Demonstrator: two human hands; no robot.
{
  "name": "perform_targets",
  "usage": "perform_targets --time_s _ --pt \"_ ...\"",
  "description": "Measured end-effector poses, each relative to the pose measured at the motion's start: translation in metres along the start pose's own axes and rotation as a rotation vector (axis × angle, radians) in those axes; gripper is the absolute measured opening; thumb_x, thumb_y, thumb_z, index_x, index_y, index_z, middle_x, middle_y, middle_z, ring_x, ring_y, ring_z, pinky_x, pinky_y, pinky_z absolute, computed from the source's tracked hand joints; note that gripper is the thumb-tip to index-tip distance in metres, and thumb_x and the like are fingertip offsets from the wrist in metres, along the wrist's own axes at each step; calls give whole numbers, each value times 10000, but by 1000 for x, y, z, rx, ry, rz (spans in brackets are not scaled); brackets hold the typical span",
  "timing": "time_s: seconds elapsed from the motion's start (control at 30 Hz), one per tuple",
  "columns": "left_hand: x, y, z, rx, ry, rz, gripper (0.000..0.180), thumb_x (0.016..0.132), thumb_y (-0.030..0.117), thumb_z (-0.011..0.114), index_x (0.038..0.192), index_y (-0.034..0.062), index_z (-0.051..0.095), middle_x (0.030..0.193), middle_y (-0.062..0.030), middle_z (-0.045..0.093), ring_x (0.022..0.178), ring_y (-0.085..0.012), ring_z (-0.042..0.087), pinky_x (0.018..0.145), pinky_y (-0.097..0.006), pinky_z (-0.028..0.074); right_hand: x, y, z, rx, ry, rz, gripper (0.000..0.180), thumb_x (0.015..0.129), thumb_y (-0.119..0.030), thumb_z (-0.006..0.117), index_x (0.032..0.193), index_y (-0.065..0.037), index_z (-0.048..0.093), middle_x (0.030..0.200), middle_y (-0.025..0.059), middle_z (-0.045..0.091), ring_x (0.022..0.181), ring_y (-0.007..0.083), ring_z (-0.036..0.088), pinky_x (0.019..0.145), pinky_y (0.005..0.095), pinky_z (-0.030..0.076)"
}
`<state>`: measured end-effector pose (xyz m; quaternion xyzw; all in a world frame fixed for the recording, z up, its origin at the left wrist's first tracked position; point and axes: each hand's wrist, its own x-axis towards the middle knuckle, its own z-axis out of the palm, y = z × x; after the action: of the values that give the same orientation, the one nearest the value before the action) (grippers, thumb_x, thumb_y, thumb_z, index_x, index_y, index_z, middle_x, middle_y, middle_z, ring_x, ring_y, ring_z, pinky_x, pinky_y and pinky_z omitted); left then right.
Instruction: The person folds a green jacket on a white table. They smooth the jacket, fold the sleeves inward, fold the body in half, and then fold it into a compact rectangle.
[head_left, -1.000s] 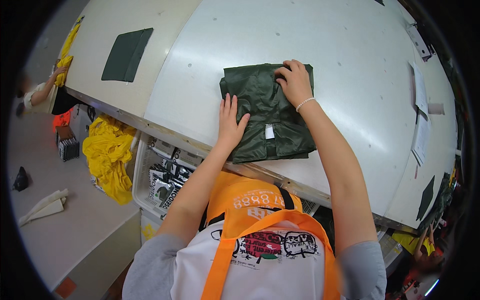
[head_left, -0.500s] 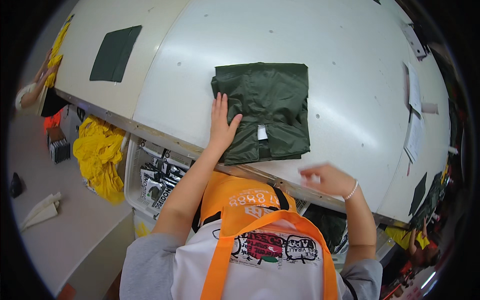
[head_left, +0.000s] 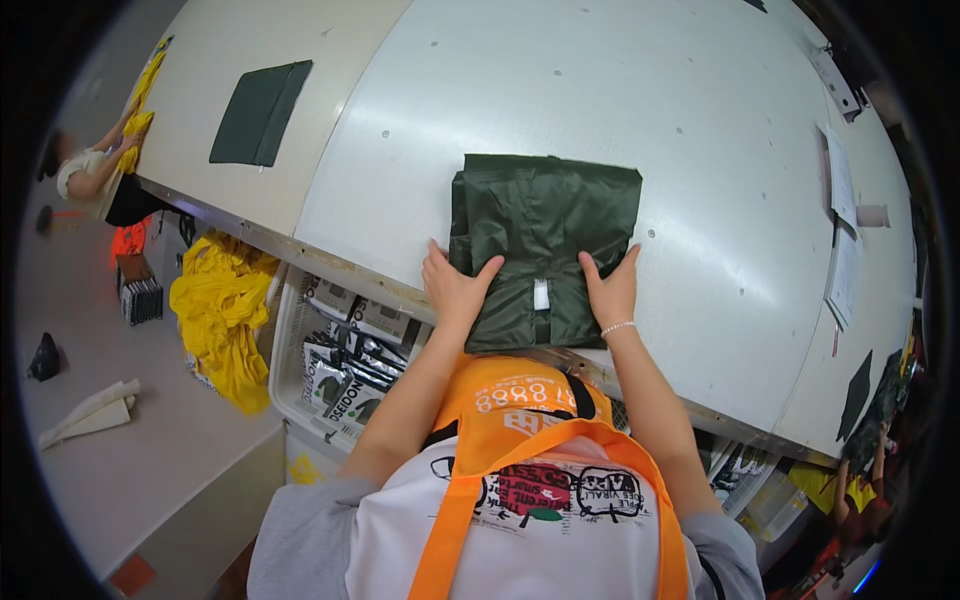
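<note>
A folded dark green garment [head_left: 545, 215] of thin, shiny fabric lies on the white table at its near edge. A small white label [head_left: 541, 294] shows on its lower middle. My left hand [head_left: 460, 292] holds its left side, thumb on top and fingers along the edge. On the right side my right hand [head_left: 612, 290], with a beaded bracelet at the wrist, grips it the same way. The underside of the garment is hidden.
A flat dark green folded piece [head_left: 262, 113] lies at the far left of the table [head_left: 400, 200]. Below the edge stand a white basket [head_left: 283, 370] of packaged items and a yellow fabric heap [head_left: 225, 310]. Papers [head_left: 842, 260] lie at right. Another person handles yellow fabric at far left.
My right hand has come from the near edge onto the garment's right side. My left hand has moved down its left side. The garment sits slightly nearer to me.
</note>
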<state>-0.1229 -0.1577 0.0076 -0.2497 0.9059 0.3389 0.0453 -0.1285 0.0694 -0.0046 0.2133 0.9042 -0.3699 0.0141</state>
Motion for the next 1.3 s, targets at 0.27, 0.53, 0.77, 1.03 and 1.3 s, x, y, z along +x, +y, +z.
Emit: perform_targets --time_s 0.27,0.53,0.77,1.03,1.3 --pt "-41 -44 -48 50 -242 -78 733 701 575 718 1070 -45 592 1029 -247 643 982 -363 618 842 -399 480 -49 10 -14 298 -194 -2 906 804 -399 703 1415 61 217 1384 296 369 1263 385 415 1042 384 341" --pt "-47 -49 -45 -167 -257 46 925 722 501 736 1245 -132 311 1139 -342 531 1084 -439 543 916 -427 441 -65 -27 -2 144 -84 -247 1021 792 -208 722 1473 -5 -10 1358 344 330 1239 452 374 1033 428 331" --pt "54 10 -37 207 -98 299 397 810 168 643 1033 -75 422 920 -277 608 849 -446 591 738 -469 494 -21 -159 38 -372 -264 -528 692 844 -172 635 1441 -304 311 1230 371 392 876 468 590 724 434 516" --pt "116 -1 -54 -435 -309 632 288 825 5 523 1106 -55 537 1097 -243 591 1043 -403 549 875 -402 447 41 -272 111 -783 -575 -322 852 830 -676 434 1465 -127 291 1447 346 190 1189 461 438 988 465 380" --pt "151 -39 -147 67 -761 484 249 834 276 613 848 37 682 771 -140 674 779 -279 654 735 -393 500 27 -231 172 -1148 -223 -737 512 851 -272 483 1339 -118 495 1408 360 303 1076 449 442 944 496 328"
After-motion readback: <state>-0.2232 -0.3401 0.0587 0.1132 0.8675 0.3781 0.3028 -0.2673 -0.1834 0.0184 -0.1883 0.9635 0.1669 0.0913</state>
